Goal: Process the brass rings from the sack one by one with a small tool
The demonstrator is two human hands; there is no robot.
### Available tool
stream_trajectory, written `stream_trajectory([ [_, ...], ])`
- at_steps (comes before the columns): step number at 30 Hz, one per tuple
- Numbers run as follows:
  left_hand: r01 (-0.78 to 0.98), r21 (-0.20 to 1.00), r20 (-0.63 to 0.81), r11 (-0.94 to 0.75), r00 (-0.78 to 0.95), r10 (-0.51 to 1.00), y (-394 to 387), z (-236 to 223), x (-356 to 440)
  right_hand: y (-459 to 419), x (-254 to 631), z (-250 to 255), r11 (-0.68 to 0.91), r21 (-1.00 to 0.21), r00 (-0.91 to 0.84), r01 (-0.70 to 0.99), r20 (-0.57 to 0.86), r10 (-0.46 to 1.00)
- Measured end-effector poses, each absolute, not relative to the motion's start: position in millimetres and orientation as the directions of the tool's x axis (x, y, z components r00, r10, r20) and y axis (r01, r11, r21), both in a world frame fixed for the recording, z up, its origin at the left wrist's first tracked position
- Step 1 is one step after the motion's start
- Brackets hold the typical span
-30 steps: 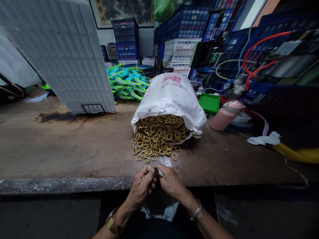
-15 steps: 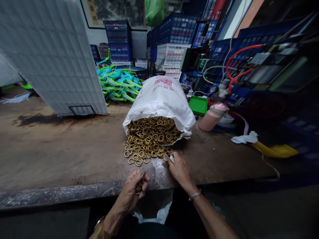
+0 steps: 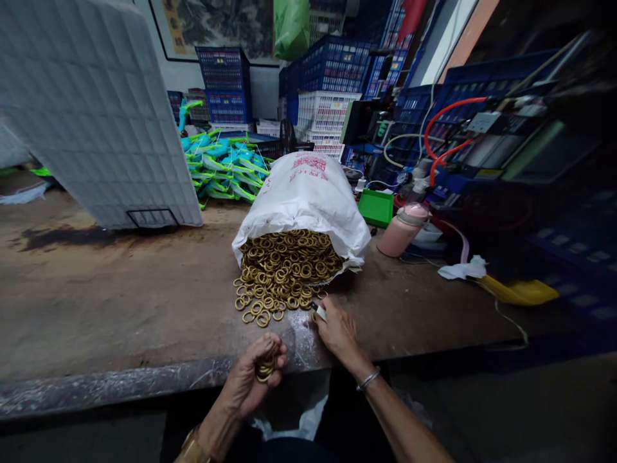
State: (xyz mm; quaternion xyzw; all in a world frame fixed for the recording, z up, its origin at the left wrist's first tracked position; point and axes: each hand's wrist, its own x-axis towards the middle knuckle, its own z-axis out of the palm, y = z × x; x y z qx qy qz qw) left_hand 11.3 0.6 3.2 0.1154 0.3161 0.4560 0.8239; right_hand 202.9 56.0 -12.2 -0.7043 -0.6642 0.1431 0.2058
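A brown wooden bench (image 3: pixel 193 289) with a scuffed edge spans the view beneath and beyond my hands. Ahead of my left hand, off to its left, a tall pale-grey quilted panel (image 3: pixel 110 116) stands tilted on the bench. Directly ahead of both hands, a white woven sack with red print (image 3: pixel 303 193) lies on its side, its open mouth toward me, spilling brass-coloured round rings (image 3: pixel 284 276) onto the wood. Beyond the sack, to its left, sits a heap of turquoise and lime-green plastic pieces (image 3: pixel 226 167). My left hand (image 3: pixel 258 373), palm up at the near edge of the bench, is curled around a small cluster of the same rings. My right hand (image 3: pixel 337 328), a silver bangle on its wrist, reaches forward beside the loose rings, its fingers closed on a small tool with a white body and dark tip (image 3: pixel 320 312). Ahead and to the right of that hand, a pink bottle (image 3: pixel 403 230) stands near a shallow green plastic tray (image 3: pixel 376 208). Farther right lies a crumpled white cloth-like scrap (image 3: pixel 463 269), touching a yellow sheet-like piece (image 3: pixel 520 291).
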Motion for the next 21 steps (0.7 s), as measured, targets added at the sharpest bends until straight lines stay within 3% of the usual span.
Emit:
stream_trajectory([
  [3, -0.696, 0.425, -0.473, 0.578, 0.373, 0.798, 0, 1, 14, 51, 192, -15, -0.005, -0.675, 0.067, 0.738, 0.066, 0.996],
  [6, -0.694, 0.449, -0.483, 0.562, 0.341, 0.807, -1, 2, 15, 46, 174, -14, -0.035, -0.865, 0.084, 0.501, 0.008, 0.996],
  [8, -0.689, 0.473, -0.478, 0.548, 0.322, 0.817, -1, 3, 15, 42, 163, -11, -0.081, -0.93, 0.071, 0.36, -0.059, 0.996],
  [15, -0.67, 0.539, -0.49, 0.511, 0.244, 0.837, -2, 5, 16, 33, 137, -1, -0.08, -0.99, -0.018, 0.119, -0.083, 0.996],
  [21, -0.674, 0.566, -0.481, 0.476, 0.199, 0.854, -5, 6, 18, 29, 129, -1, -0.077, -0.992, 0.007, 0.097, -0.077, 0.997],
])
